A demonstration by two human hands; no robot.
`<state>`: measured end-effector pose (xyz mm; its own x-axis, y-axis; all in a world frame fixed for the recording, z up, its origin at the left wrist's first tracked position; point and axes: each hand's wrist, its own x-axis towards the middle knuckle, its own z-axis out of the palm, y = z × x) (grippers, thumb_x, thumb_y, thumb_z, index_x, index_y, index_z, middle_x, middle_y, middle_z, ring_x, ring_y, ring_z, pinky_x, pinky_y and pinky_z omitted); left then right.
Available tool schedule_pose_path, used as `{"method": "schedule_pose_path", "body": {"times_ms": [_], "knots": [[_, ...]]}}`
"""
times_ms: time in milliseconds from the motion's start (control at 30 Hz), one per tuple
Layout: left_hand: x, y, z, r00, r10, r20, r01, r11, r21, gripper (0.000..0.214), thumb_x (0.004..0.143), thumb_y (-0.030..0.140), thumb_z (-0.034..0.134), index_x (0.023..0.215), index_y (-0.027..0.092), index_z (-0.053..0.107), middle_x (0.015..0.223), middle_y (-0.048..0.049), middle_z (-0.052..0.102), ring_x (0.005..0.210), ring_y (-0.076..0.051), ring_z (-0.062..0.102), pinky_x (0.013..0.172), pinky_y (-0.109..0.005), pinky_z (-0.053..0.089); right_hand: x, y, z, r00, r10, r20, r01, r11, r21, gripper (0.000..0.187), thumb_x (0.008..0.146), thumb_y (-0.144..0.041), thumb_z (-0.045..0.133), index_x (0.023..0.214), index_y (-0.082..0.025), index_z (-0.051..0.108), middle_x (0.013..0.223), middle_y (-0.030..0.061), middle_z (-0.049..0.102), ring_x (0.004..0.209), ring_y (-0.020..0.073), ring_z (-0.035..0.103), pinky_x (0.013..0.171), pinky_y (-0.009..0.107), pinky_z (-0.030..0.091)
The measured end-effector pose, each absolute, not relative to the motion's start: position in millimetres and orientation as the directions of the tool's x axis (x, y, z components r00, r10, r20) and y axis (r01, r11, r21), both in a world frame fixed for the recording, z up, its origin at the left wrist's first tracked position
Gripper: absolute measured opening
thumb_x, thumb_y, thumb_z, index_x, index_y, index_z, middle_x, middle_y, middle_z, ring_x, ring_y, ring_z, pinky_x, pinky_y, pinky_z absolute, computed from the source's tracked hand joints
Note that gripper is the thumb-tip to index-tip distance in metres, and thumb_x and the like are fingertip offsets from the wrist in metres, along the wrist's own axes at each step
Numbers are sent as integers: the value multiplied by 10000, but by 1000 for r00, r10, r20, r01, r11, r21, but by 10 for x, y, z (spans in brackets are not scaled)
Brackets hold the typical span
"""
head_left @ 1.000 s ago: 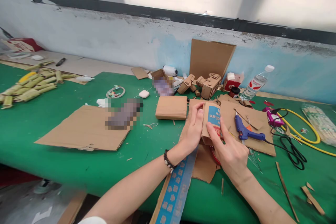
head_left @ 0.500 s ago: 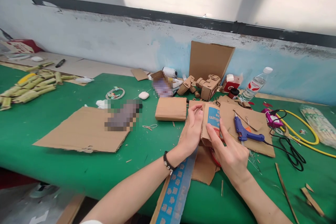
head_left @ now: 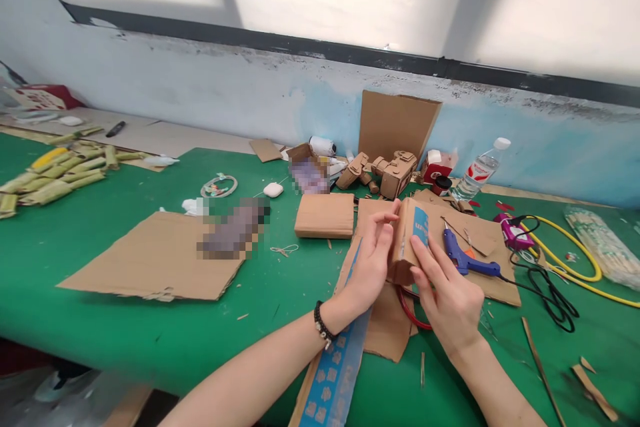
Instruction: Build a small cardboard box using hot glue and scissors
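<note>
Cardboard sheet (head_left: 135,267) lies well left of my grip, seemingly placed there to leave working room. Nearer, a closed cardboard block (head_left: 325,217) rests beyond my left wrist. My left hand (head_left: 367,273) flanks the small cardboard box (head_left: 403,247), palm probably serving as a backstop; the box sits tilted between both hands, grasped from each side. My right hand (head_left: 450,293) lays its fingertips on the blue-printed face, likely to steady it. Just right, the blue glue gun (head_left: 470,261) lies on a cardboard piece (head_left: 500,291), perhaps sparing the green tabletop (head_left: 290,287) from drips.
</note>
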<state>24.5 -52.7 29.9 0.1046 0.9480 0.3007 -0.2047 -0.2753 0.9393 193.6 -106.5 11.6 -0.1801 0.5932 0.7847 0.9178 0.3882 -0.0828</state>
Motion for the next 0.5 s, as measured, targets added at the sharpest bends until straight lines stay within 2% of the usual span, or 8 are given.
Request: {"method": "schedule_pose_path", "body": {"times_ms": [100,200,267,367,500], "knots": [[211,-604,347,229,892,389,-180,-354,918,429,1209,544,480,1556,327,606,1880,-67,477,1794,-278,388,1501,-551,310,1951,-1039,144,-61,601,797,892,391,-226,540,1180,-284,645,1715,-354,624,1547,107,801,1155,267,908,857,276,731],[167,-603,328,304,828,471,-120,-457,881,535,1212,573,448,1674,324,550,1915,-91,402,1818,-290,331,1518,-548,253,1951,-1024,145,-12,599,801,863,411,-294,505,1187,-294,628,1690,-331,654,1535,118,807,1250,294,882,974,334,748],[140,-556,302,328,801,502,-91,-502,860,675,1163,694,493,1712,303,516,1906,-136,394,1817,-336,325,1514,-560,256,1948,-1022,128,-19,614,789,850,426,-311,511,1195,-319,604,1705,-322,637,1569,119,787,1306,302,860,1037,357,740],[119,-466,269,338,796,502,-80,-507,858,992,993,858,673,1752,267,433,1886,-201,399,1791,-414,360,1494,-597,292,1943,-1016,94,-61,616,785,812,489,-320,543,1212,-325,536,1754,-329,572,1613,104,761,1413,307,806,1135,405,705],[110,-397,225,274,846,458,-109,-446,888,1152,806,801,938,1697,282,426,1782,-202,533,1673,-436,532,1419,-605,421,1928,-998,68,-75,588,805,787,531,-315,573,1219,-279,458,1785,-347,521,1664,111,722,1424,310,776,1158,491,676]]}}
